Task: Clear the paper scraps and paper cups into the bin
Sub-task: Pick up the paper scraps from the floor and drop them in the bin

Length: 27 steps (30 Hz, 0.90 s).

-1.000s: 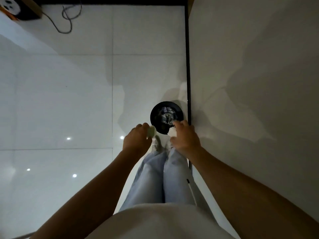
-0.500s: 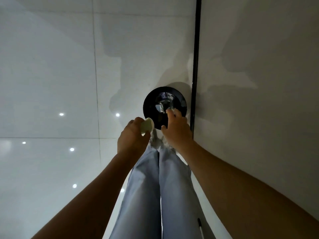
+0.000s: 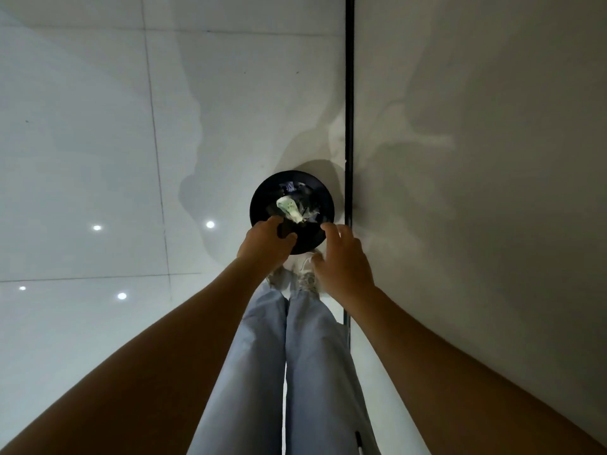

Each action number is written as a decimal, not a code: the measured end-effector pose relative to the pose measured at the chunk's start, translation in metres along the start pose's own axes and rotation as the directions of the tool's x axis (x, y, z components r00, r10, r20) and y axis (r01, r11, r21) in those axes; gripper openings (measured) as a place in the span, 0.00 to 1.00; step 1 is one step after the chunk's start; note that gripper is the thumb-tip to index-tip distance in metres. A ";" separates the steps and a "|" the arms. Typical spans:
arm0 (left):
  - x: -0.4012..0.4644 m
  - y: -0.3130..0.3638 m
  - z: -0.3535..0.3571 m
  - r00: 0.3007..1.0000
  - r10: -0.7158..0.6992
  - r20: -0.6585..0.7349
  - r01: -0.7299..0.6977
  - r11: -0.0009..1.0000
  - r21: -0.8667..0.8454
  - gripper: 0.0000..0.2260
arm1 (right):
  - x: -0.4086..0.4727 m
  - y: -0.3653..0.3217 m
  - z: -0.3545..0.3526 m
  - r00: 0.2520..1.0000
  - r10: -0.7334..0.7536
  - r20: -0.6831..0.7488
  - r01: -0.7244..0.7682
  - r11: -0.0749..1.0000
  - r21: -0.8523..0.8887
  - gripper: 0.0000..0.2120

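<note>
A pale greenish paper cup [image 3: 289, 209] lay inside the bin [image 3: 262, 195], on its side, resting on crumpled paper scraps [image 3: 308, 212] and darker waste. The bin was round and black, standing on the floor [image 3: 98, 142] just left of a dark vertical strip [image 3: 349, 93] at the base of the wall [image 3: 476, 159], with its shadow falling on both surfaces.

Left hand [image 3: 267, 246] was over the near-left part of the bin rim, fingers loosely curved and parted, holding nothing; the cup sat just beyond its fingertips, apart from them. Right hand [image 3: 345, 261] hovered at the near-right edge of the bin, fingers spread and relaxed, also released and empty.

Both forearms reached forward from the near edge of the view. Between them, light blue trousers [image 3: 295, 372] ran down to pale shoes [image 3: 305, 277] placed just near of the bin. The floor was glossy white tile with thin grout lines; several small bright light reflections [image 3: 210, 224] showed on the left tiles.
</note>
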State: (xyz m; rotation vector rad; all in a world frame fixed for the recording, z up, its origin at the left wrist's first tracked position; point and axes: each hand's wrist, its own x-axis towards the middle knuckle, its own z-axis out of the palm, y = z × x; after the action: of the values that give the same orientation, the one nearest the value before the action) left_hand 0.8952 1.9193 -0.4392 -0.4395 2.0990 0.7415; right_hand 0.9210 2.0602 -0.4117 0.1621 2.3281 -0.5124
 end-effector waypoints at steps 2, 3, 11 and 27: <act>-0.013 -0.006 -0.004 0.998 0.029 -0.060 -0.026 0.998 0.048 0.20 | -0.004 -0.006 -0.003 1.000 -0.015 0.000 0.015 1.000 -0.019 0.26; -0.021 -0.010 -0.006 0.994 0.052 -0.094 -0.045 0.996 0.076 0.19 | -0.008 -0.011 -0.006 1.000 -0.027 0.001 0.027 0.999 -0.031 0.25; -0.126 -0.026 -0.058 0.975 0.205 -0.086 -0.147 0.885 0.442 0.20 | -0.067 -0.080 -0.044 0.979 -0.180 0.099 0.200 0.947 -0.253 0.27; -0.366 -0.114 -0.058 0.853 -0.303 -0.424 0.302 0.951 -0.070 0.17 | -0.241 -0.209 -0.035 0.688 -0.529 0.496 0.719 0.407 -0.563 0.23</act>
State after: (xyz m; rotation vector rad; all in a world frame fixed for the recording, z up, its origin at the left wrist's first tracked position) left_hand 1.1352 1.8109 -0.1551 -0.9880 2.3533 0.4866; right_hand 1.0183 1.8915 -0.1563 -1.1756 2.0844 0.1176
